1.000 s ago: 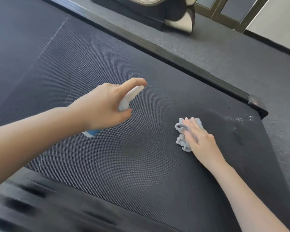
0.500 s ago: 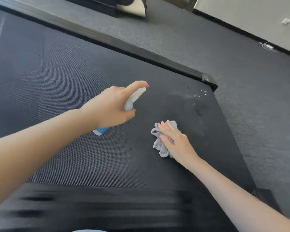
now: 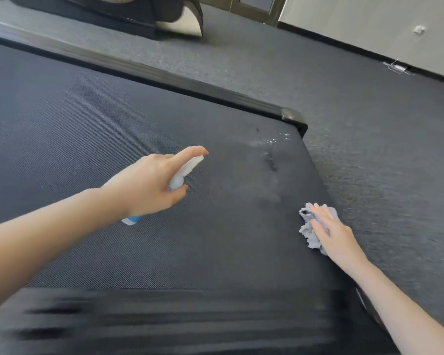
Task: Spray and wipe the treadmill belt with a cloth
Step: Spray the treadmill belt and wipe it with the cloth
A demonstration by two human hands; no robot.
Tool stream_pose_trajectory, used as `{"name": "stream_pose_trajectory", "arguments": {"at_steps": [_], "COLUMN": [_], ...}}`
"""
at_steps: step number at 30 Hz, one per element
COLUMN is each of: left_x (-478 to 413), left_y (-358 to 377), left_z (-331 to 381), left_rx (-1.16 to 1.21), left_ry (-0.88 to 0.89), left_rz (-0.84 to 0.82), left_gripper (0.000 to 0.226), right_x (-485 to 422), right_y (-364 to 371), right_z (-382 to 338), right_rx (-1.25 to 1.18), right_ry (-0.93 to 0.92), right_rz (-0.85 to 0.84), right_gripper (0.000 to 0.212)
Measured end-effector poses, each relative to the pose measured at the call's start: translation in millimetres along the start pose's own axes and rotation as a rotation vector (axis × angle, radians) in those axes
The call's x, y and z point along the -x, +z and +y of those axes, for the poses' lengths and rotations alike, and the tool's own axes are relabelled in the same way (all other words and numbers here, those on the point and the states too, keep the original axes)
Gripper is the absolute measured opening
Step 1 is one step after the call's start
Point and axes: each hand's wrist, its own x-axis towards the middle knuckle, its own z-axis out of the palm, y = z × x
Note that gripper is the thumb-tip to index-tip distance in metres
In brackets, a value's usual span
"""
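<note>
Treadmill belt point(image 3: 113, 149): spray + wipe near its end corner.
Belt lies under both hands, long axis along the side rail point(image 3: 164, 74), toward upper left. L hand point(image 3: 149, 185) grips spray bottle point(image 3: 187, 170), nozzle aimed at wet patch point(image 3: 271, 153); R hand point(image 3: 331, 234) flat, fingers straight, pressing cloth point(image 3: 307, 230) at belt edge. Risk: mist may overshoot onto carpet point(image 3: 369, 149); cloth may slip off the edge.

Body of the spray bottle point(image 3: 187, 170) hidden in the left hand point(image 3: 151, 185); nozzle and blue base show. Part of the cloth point(image 3: 308, 229) lies under the right hand point(image 3: 331, 235). Near treadmill edge point(image 3: 164, 321) motion-blurred.
</note>
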Motion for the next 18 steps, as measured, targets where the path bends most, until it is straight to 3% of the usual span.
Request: {"name": "stream_pose_trajectory", "arguments": {"at_steps": [3, 10, 18], "left_x": [-8, -25, -77], "left_y": [18, 57, 94], "left_z": [22, 65, 82], "left_rx": [-0.021, -0.161, -0.325], "left_ry": [0.013, 0.040, -0.200], "left_rz": [-0.015, -0.029, 0.113], "left_gripper": [0.062, 0.059, 0.057], "right_x": [-11, -22, -27], "right_y": [-19, -17, -13], "right_z": [32, 52, 63], "right_rx": [-0.021, 0.006, -0.089], "right_ry": [0.058, -0.059, -0.150], "right_rz": [-0.002, 0.047, 0.077], "right_gripper": [0.043, 0.042, 0.043]}}
